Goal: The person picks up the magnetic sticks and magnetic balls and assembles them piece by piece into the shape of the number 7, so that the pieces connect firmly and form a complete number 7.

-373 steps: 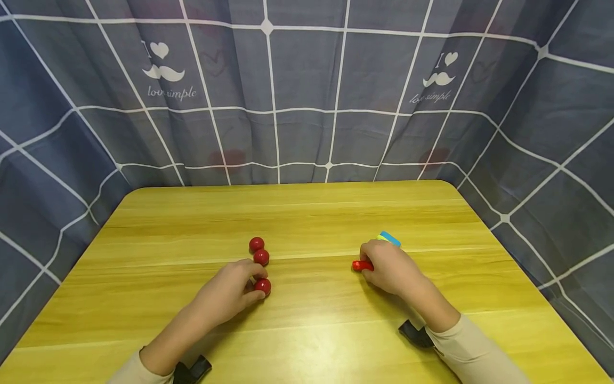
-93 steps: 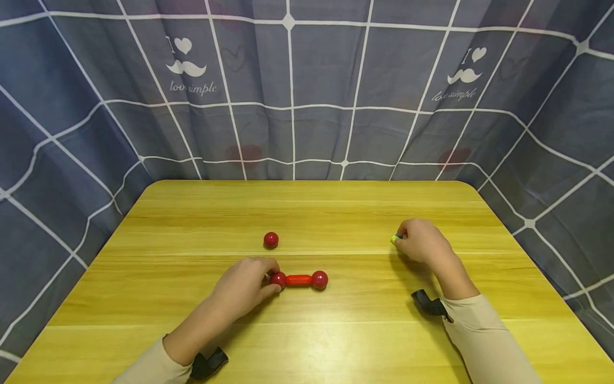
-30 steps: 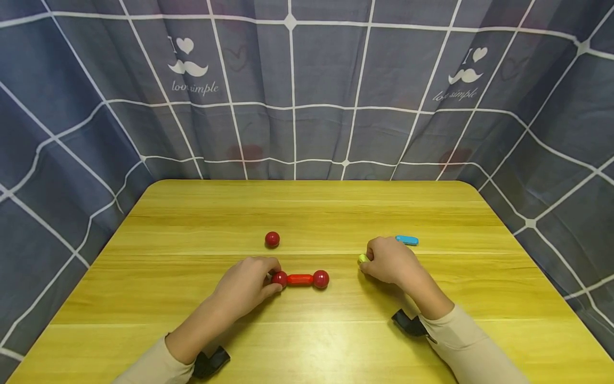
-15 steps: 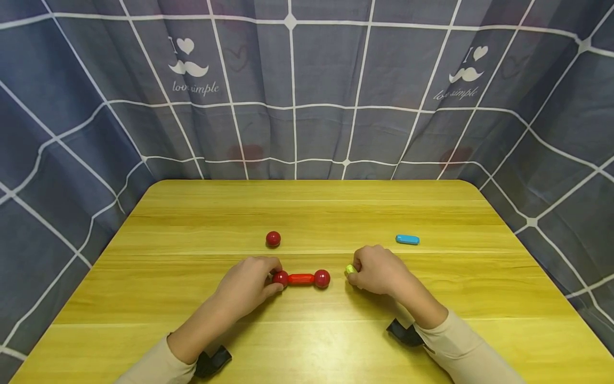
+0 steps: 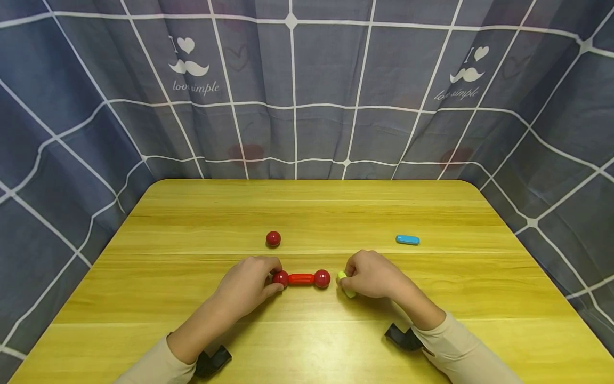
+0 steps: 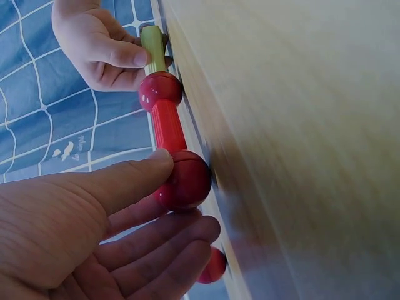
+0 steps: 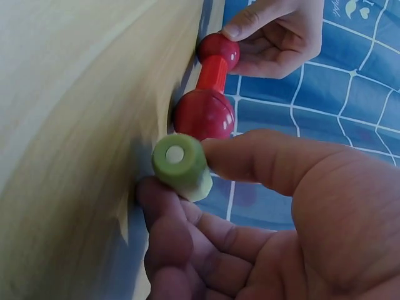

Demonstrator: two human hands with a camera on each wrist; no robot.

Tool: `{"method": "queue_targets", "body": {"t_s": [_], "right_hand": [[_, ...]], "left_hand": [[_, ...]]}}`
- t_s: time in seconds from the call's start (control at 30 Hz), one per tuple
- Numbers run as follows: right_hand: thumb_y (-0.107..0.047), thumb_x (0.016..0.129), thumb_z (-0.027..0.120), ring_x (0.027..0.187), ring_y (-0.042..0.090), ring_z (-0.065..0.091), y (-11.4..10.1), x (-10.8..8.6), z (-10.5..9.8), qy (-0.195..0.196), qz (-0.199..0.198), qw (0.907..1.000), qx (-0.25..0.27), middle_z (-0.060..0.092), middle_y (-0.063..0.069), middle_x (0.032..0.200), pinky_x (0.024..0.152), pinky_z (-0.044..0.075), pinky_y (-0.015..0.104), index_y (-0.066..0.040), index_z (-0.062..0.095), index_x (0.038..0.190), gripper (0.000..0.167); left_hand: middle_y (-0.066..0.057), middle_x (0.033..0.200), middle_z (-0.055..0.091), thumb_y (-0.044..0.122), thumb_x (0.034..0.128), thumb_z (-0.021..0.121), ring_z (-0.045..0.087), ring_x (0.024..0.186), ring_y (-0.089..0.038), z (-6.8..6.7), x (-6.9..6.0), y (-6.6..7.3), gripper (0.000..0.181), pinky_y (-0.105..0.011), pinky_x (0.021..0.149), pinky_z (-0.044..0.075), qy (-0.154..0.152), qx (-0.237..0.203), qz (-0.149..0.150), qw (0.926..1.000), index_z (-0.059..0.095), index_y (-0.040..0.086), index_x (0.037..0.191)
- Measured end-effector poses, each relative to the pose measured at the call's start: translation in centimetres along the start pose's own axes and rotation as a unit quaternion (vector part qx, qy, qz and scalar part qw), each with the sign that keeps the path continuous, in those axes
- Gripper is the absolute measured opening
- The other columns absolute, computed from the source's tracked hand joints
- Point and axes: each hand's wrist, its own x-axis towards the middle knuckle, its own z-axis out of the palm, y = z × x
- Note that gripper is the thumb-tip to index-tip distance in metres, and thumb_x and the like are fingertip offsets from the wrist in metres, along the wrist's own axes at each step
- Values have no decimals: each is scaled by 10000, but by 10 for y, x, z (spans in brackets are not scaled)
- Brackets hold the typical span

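Note:
My left hand [image 5: 247, 282] pinches a glossy dark red ball [image 6: 187, 181] between thumb and fingers on the table. A short ridged red rod [image 5: 301, 279] runs from that ball to a second red ball [image 5: 322, 278], making a dumbbell shape. My right hand [image 5: 376, 276] pinches a short yellow-green rod [image 5: 346, 284] just right of the second ball, with a small gap between them in the head view. In the right wrist view, that rod [image 7: 187, 172] shows a pale round disc in its end. A third red ball [image 5: 273, 238] sits alone behind the dumbbell.
A blue rod [image 5: 408, 240] lies farther back on the right of the wood-grain table [image 5: 307, 208]. A grey-blue checked curtain [image 5: 316, 133] hangs behind the table and along both sides.
My right hand has set the red rod between two balls, then brought the yellow-green rod left and nearer, turning it lately. The blue rod stayed behind. My left hand keeps its ball.

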Motion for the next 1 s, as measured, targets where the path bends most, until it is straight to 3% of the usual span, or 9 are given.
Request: {"method": "queue_targets", "body": {"t_s": [0.17, 0.3, 0.5, 0.77, 1.0], "right_hand": [[-259, 857, 715, 464, 89, 435, -1, -2, 1, -338, -22, 9976, 598, 538, -58, 517, 458, 332, 263, -164, 654, 623, 260], [-217, 875, 700, 501, 137, 556, -2, -4, 4, -768, -70, 9883, 1312, 622, 11, 589, 470, 402, 278, -118, 670, 667, 233], [-146, 880, 692, 517, 206, 623, -4, -5, 12, -1248, -155, 9640, 2342, 649, 94, 622, 512, 528, 348, -45, 689, 719, 191], [-118, 904, 660, 506, 155, 625, -7, -6, 21, -1765, -211, 9317, 3169, 663, 168, 647, 456, 486, 233, 9, 697, 754, 200], [-105, 911, 643, 532, 148, 655, -4, -3, 26, -2029, -46, 8988, 3886, 672, 182, 663, 463, 491, 206, 43, 658, 768, 207]], "left_hand": [[128, 769, 609, 240, 770, 843, 501, 660, -44, 0, 0, 0, 199, -261, 603, 437, 5, 9, -3, 10000, 676, 202, 872], [127, 770, 612, 239, 770, 843, 501, 658, -42, -1, 0, 0, 199, -260, 600, 437, 6, 12, 4, 10000, 677, 199, 872], [120, 775, 621, 235, 772, 841, 503, 655, -39, -1, 0, 1, 198, -253, 597, 437, -15, 25, 33, 10000, 677, 195, 875], [125, 777, 618, 237, 775, 839, 504, 655, -36, 0, 0, 0, 196, -250, 597, 436, -17, 28, 50, 10000, 679, 194, 880], [110, 787, 623, 238, 773, 841, 503, 663, -45, 0, 0, 0, 205, -256, 602, 436, -5, 46, 73, 10000, 679, 191, 889]]}}
